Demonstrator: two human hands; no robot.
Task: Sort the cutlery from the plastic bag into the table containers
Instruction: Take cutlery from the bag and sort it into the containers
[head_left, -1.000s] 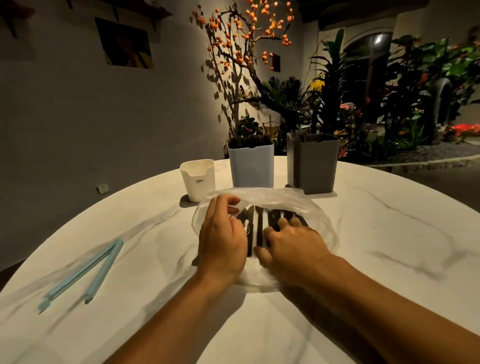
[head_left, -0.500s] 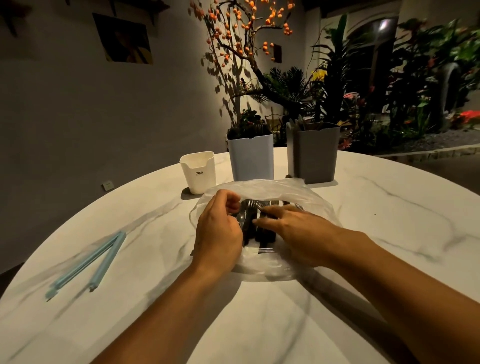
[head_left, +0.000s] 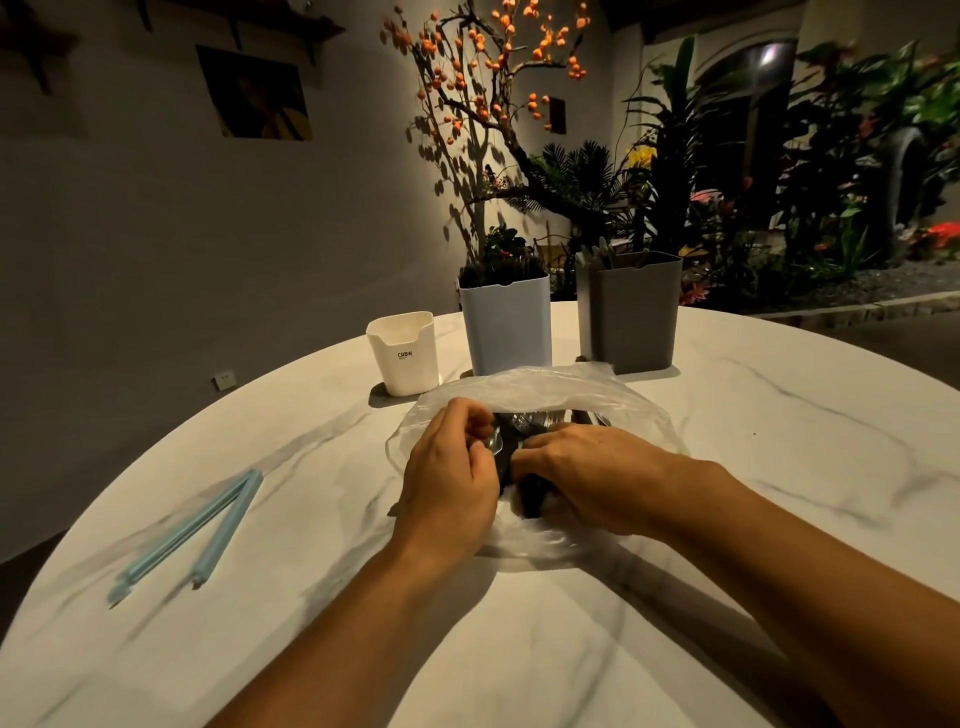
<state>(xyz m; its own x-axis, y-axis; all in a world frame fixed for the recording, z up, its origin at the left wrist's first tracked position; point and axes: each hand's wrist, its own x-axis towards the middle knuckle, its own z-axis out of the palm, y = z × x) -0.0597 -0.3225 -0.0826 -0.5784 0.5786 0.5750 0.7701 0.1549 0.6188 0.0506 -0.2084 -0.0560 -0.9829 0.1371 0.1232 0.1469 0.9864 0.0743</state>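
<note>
Clear plastic bag lies on the white marble desk, in front of three containers: white, pale blue, grey. Left hand pinches the bag's edge. Right hand, fingers curled, grips dark-handled cutlery inside the bag. Blue sealing clip lies well left.
</note>
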